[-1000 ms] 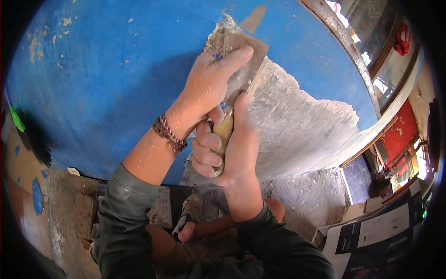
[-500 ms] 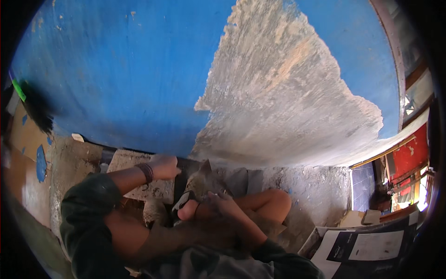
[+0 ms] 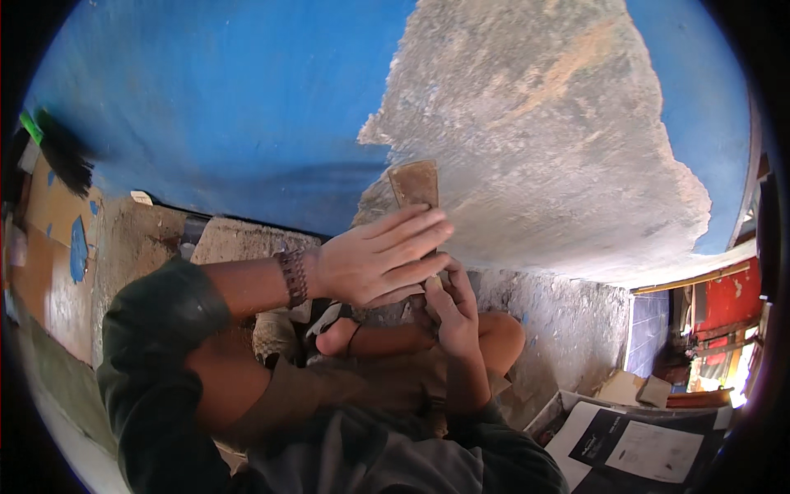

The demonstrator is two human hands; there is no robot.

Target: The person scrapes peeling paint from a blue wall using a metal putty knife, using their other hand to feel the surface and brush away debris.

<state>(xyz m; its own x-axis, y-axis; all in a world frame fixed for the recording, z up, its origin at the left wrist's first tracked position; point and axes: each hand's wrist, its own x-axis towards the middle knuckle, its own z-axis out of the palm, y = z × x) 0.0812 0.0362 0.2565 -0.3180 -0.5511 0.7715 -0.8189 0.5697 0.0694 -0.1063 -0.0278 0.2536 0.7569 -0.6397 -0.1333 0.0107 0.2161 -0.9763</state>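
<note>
A scraper with a brown, dusty, flared blade (image 3: 415, 183) points up in front of the wall's bared patch; I cannot tell whether its edge touches the wall. My right hand (image 3: 454, 309) is closed around its lower end, where the handle is mostly hidden. Across the front of the scraper lies my left hand (image 3: 374, 257), its fingers stretched out and slightly apart, covering the part just below the blade. A braided bracelet circles the left wrist. The wall (image 3: 247, 107) is blue, with a large rough grey area (image 3: 527, 156) where the paint is gone.
At the far left hangs a black-bristled brush (image 3: 66, 156) with a green part. Paint flakes (image 3: 78, 249) lie on the left. A pale slab (image 3: 247, 240) rests along the wall's foot. A box with a black-and-white printed top (image 3: 634, 449) stands at lower right. My folded legs fill the lower middle.
Both hands have risen from near my legs and come together at the scraper, now up before the wall. My left hand has moved right. The view has shifted slightly.
</note>
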